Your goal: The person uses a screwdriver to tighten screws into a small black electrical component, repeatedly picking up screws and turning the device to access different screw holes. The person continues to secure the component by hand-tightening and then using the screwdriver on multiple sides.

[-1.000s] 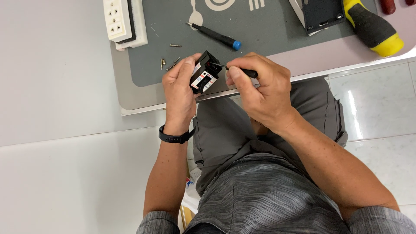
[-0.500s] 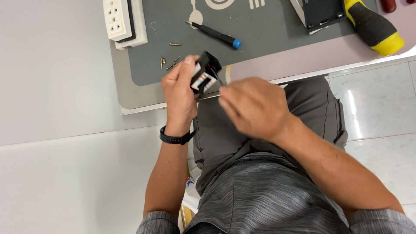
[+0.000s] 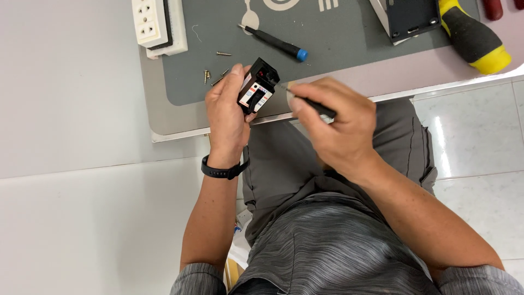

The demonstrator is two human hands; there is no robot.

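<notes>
I have the left hand (image 3: 226,112) wrapped around a small black circuit breaker (image 3: 257,86) with a white and red face, holding it tilted just above the near edge of the bench (image 3: 164,123), over the lower border of the grey work mat (image 3: 338,49). The right hand (image 3: 333,123) is curled tight on a thin black precision screwdriver (image 3: 311,104), whose tip meets the breaker's upper right side; I cannot see the screw it sits in.

To do this well, I judge the driver should stay in line with the screw, pressed gently, while the left hand keeps the breaker from twisting.

On the mat a few loose screws (image 3: 210,74) lie just left of my left hand, and a second small screwdriver with a blue cap (image 3: 275,43) lies beyond the breaker. A white power strip (image 3: 155,24) rests at the mat's far left corner. A black box in a white frame (image 3: 406,19) sits at the far edge, and what it holds I cannot tell. A large yellow and black screwdriver handle (image 3: 475,38) lies to its right.
</notes>
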